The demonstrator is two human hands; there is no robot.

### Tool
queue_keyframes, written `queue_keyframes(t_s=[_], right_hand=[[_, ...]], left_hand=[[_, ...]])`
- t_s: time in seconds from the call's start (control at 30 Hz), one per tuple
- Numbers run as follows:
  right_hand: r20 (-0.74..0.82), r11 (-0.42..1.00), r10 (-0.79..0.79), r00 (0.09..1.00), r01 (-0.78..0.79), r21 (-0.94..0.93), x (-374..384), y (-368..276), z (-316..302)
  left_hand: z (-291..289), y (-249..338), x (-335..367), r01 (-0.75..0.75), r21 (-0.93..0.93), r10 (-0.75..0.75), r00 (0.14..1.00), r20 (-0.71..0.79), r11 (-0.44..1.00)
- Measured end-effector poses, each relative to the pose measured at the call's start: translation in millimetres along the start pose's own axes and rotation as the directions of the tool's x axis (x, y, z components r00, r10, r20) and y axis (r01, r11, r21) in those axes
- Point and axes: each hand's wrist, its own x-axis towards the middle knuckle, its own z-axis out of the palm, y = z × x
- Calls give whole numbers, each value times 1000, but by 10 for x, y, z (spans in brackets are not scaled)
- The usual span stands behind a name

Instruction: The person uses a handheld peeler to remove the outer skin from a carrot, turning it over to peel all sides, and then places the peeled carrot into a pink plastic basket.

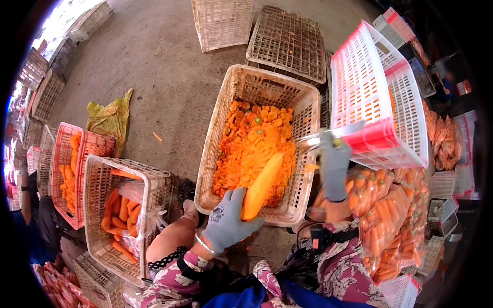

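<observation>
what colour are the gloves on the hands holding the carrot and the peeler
Grey, seen in the head view: the left hand grips the carrot, the right hand the peeler.

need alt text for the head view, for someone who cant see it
A grey-gloved left hand holds a peeled orange carrot over a beige plastic crate full of orange carrot peelings, while the grey-gloved right hand grips a metal peeler at the crate's right rim. More crates and clear bags of carrots surround them on the concrete ground.

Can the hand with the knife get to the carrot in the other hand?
Probably yes. The right hand, holding a knife, is just beside the carrot that the left hand holds over the basket. Nothing lies between them.
</observation>
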Motion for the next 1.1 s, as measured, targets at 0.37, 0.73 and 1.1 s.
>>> queue_keyframes(t_s=[0.37,0.73,1.1], right_hand=[[427,997,49,903,-20,-73,-750,110,401],[554,921,130,823,-308,240,-321,12,145],[438,821,135,889,-348,453,-483,175,443]], left_hand=[[15,57,31,62,102,-61,998,-19,993],[-51,87,19,46,247,-31,998,-63,968],[-93,166,118,160,-457,-68,975,212,875]])
